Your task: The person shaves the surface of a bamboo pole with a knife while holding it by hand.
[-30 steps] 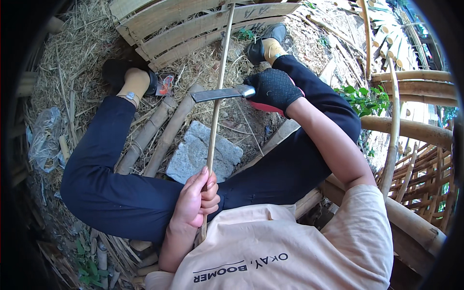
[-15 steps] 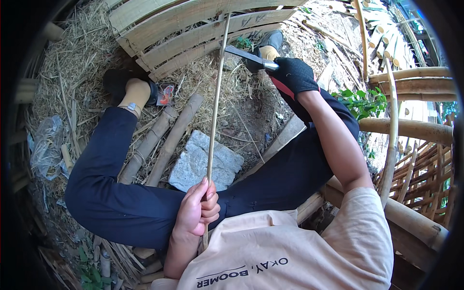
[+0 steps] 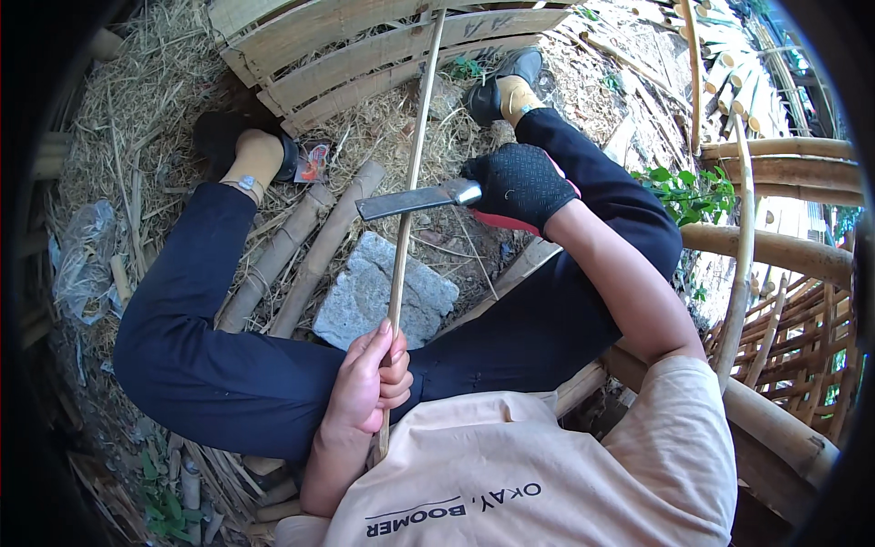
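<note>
1. Tan cloth of the shirt lies nearest, the strip's near end against it.
2. Bare left hand: grip clamped around the long wooden strip, which slants outward over the stone.
3. Gloved right hand: grip closed on the knife, its blade crossing the strip; contact is unclear.
4. Progress, as I judge it: the strip is already slim and unbroken; how much remains cannot be told.
5. Straw-strewn ground carries bamboo poles.
6. Beyond: slatted crate, stacked cut bamboo.
</note>
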`<state>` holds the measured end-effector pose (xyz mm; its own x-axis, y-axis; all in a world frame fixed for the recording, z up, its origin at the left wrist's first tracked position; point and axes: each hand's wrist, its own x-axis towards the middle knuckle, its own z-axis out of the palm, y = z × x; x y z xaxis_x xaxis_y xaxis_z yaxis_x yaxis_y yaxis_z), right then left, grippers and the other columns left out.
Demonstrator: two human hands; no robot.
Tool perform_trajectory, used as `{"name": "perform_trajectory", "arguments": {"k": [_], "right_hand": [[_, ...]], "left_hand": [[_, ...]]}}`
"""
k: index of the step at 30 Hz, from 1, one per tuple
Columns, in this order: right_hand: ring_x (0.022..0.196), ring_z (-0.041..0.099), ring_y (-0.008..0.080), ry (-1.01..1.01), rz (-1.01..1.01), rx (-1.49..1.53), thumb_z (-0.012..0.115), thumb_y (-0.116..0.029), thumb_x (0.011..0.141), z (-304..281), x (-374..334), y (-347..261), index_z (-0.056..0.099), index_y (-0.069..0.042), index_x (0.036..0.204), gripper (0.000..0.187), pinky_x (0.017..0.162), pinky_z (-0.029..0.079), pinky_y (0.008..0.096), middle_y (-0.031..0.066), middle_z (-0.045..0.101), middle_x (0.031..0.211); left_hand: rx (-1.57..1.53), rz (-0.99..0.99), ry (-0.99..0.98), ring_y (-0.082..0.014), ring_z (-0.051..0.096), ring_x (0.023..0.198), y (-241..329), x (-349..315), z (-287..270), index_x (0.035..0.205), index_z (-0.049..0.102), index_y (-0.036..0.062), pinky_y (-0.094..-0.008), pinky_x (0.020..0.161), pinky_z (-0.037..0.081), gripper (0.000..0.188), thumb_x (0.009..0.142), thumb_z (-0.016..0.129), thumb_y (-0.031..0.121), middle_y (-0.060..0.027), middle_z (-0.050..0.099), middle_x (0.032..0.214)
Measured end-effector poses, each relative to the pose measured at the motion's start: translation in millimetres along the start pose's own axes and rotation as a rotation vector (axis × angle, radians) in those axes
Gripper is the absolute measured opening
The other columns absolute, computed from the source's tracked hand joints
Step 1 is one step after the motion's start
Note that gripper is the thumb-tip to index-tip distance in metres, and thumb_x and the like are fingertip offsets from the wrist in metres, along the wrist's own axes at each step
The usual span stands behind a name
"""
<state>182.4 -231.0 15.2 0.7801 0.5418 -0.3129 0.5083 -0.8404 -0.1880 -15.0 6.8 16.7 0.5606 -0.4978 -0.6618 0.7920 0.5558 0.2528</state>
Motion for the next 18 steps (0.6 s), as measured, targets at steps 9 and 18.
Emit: {"name": "perform_trajectory", "arguments": {"k": [9,18], "right_hand": [[0.083,0.069,0.0358,0.168,0.485,0.008,0.063,-0.042,0.086,-4.0,31.3,75.0,0.075,-0.015,0.099,0.033,0.076,0.055,0.0435,0.0179,0.071,0.089],[0.083,0.068,0.0355,0.072,0.161,0.189,0.068,-0.049,0.085,-11.4,7.3,24.2,0.073,-0.013,0.100,0.039,0.077,0.052,0.0417,0.0161,0.071,0.085]], "left_hand": [[-0.004,-0.005,0.004,-0.0013,0.014,0.039,0.5,-1.0,2.2,0.079,0.041,0.0137,-0.0203,0.033,0.012,0.037,0.108,0.035,0.037,0.0083,0.021,0.053],[-0.015,0.005,0.002,-0.0015,0.016,0.041,2.4,-1.3,1.8,0.081,0.043,0.0120,-0.0200,0.034,0.014,0.035,0.108,0.035,0.034,0.0078,0.023,0.055]]}}
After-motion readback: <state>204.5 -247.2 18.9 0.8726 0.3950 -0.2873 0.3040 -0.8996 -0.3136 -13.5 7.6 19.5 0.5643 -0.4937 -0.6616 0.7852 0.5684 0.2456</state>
